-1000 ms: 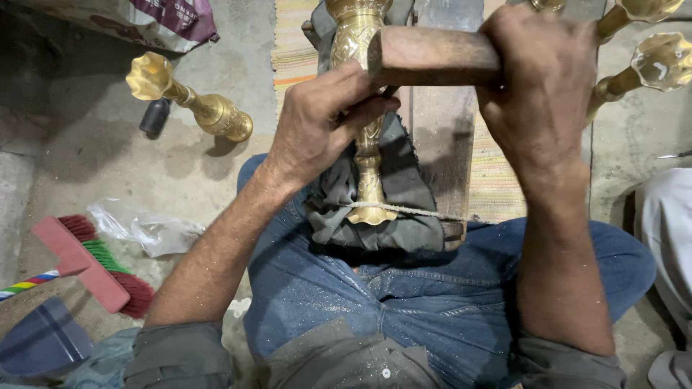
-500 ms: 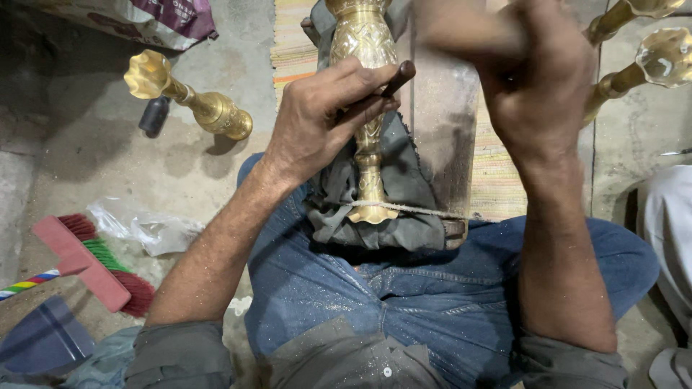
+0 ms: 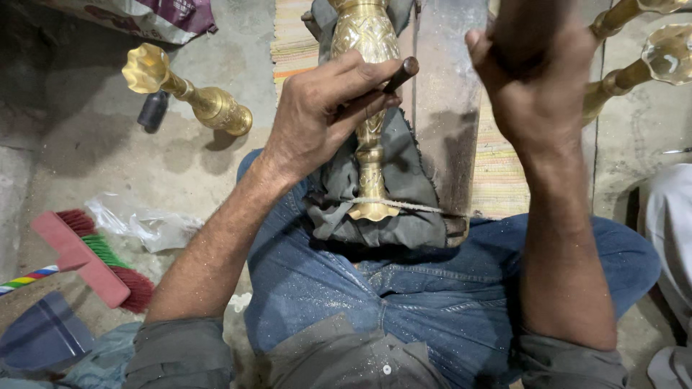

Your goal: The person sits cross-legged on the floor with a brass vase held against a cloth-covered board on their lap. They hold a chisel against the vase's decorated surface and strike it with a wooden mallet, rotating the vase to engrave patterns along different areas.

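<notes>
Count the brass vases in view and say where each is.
4: an engraved brass vase on the lap under the left hand, a fluted vase lying on the floor upper left, two upper right, partly cropped.

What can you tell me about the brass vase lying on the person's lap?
The vase looks like shiny brass, with fine engraved patterns on its wide body, a narrow ringed stem and a scalloped flared end towards the person. It lies lengthwise on a dark grey cloth beside a wooden plank, and a thin cord crosses the flared end. The left hand rests over its body, holding a dark rod-like tool against it. Its upper end is cut off by the frame.
</notes>
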